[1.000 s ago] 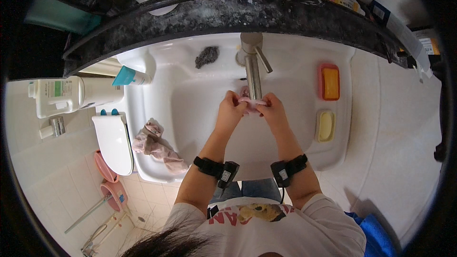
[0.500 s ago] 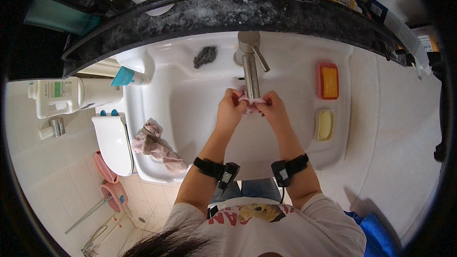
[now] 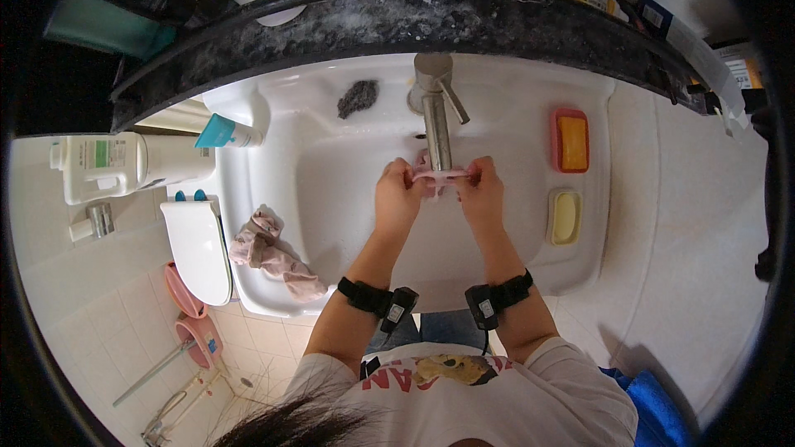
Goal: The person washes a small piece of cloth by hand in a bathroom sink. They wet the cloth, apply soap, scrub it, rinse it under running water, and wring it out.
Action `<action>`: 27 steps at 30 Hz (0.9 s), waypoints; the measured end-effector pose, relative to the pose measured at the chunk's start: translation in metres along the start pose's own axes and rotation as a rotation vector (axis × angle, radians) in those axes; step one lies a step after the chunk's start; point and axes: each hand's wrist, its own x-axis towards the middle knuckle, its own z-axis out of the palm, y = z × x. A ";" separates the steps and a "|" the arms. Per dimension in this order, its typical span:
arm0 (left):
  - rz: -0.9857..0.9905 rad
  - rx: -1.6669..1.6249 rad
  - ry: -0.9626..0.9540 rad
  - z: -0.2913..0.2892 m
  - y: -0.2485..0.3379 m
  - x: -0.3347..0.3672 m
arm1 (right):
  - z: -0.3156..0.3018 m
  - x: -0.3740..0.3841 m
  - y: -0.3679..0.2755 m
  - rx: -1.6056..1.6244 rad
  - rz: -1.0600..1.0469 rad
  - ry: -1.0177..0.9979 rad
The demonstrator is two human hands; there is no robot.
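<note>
Just below the tap's spout, a small pink cloth that looks like a sock [image 3: 431, 185] is stretched between my two hands. My left hand [image 3: 398, 199] pinches its left edge and my right hand [image 3: 480, 195] its right edge, with fingers closed on both sides. The upper edge is pulled into a nearly straight band, and the rest hangs beneath it. The metal tap [image 3: 437, 128] hides part of the cloth. A second crumpled pink sock [image 3: 286, 263], with greyish patches, lies over the left front rim of the white sink [image 3: 331, 199].
A dark scouring pad [image 3: 358, 98] lies on the sink's back ledge. Right of the basin are an orange soap bar [image 3: 572, 143] in a pink dish and a pale yellow soap dish [image 3: 565, 217]. A blue-capped tube [image 3: 224, 132] stands left. A dark shelf [image 3: 373, 21] spans the back.
My hands have spread slightly apart, and the pink sock between them is pulled wider and straighter. The other things have stayed put.
</note>
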 end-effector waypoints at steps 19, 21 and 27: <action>-0.086 -0.382 -0.423 -0.002 -0.003 -0.001 | -0.004 0.001 -0.009 0.523 0.145 -0.309; 0.004 -0.510 -0.502 -0.010 -0.008 0.001 | -0.008 0.005 -0.002 0.382 0.008 -0.329; 0.077 0.078 0.140 -0.014 -0.010 0.001 | 0.002 0.006 0.007 0.269 0.166 -0.080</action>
